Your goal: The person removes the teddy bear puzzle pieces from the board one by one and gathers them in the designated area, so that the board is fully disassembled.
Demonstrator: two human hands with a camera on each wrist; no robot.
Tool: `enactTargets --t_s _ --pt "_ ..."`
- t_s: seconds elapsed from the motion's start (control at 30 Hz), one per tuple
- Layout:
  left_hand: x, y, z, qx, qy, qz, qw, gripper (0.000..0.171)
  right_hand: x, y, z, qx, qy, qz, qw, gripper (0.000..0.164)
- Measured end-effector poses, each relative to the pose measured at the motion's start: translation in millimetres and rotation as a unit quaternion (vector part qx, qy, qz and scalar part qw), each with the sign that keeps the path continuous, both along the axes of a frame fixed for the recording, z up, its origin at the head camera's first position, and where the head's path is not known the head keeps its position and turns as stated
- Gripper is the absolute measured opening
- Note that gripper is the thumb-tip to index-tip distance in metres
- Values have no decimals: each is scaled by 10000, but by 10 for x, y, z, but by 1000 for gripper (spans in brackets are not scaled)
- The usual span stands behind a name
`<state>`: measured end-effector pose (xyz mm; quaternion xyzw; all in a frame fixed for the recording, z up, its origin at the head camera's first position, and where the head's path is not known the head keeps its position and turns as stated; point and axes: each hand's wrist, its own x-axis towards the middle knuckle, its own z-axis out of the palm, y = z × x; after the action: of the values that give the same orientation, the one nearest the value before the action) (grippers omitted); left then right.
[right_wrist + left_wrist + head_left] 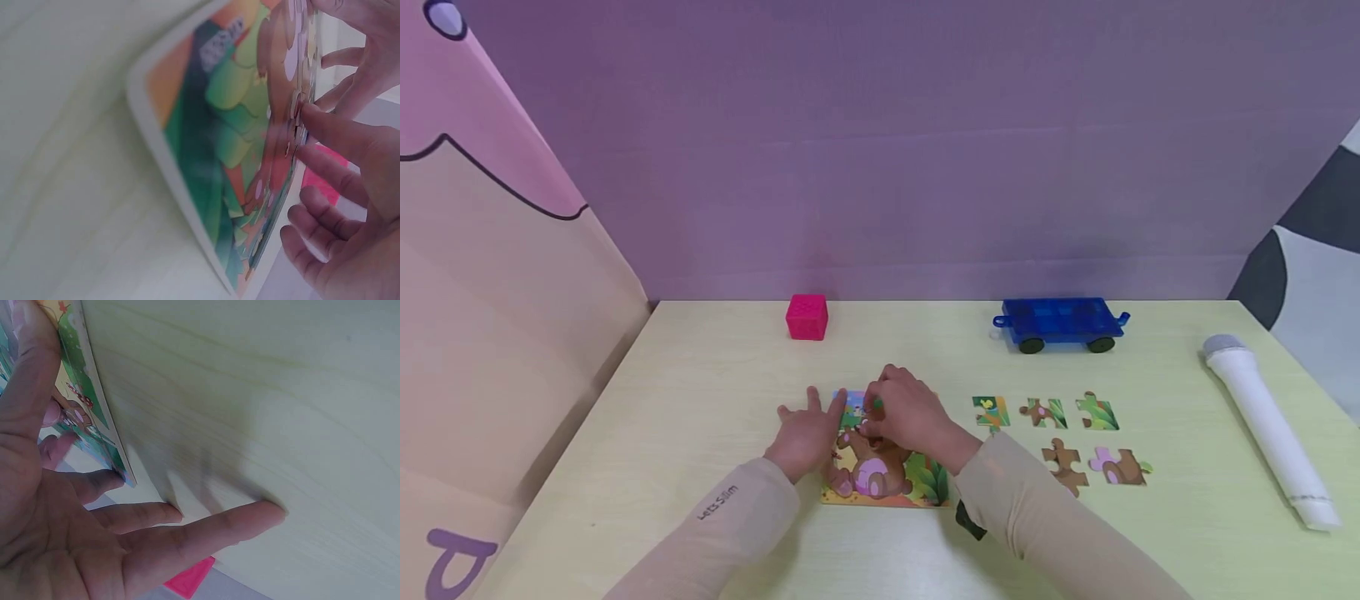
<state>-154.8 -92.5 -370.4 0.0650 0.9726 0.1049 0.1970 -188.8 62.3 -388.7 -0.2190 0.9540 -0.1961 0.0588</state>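
Observation:
A jigsaw puzzle (928, 482) with a brown bear picture lies flat on the table, partly covered by both hands. My left hand (803, 437) rests at its left side with fingers spread; in the left wrist view the thumb (31, 381) lies along the board's edge. Over the upper middle of the picture, my right hand (913, 414) bends down and pinches a puzzle piece (295, 106) between thumb and fingertips, right at the board's surface. Most of that piece is hidden by the fingers.
Several loose puzzle pieces (1098, 412) lie right of the puzzle, some beside the right sleeve. A pink cube (807, 317) and a blue toy wagon (1063, 321) stand along the back edge. A white toy microphone (1270, 429) lies at far right. A purple wall (925, 167) rises behind.

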Motion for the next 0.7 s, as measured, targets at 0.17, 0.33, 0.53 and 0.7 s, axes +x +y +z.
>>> enactTargets --t_s 0.17,0.33,0.53,0.7 --pt "-5 -4 -12 -73 38 -70 9999 115 -14 10 -22 -181 24 171 9997 13" --pt "-8 -5 -17 -38 69 -79 9999 114 -25 15 -23 -201 12 287 9994 17" --pt "-6 -3 -15 27 75 -71 9999 113 -9 3 7 -60 -19 124 9999 21" --pt "-1 -3 -6 -27 94 -98 9999 114 -10 4 -1 -12 -49 -2 10000 28"
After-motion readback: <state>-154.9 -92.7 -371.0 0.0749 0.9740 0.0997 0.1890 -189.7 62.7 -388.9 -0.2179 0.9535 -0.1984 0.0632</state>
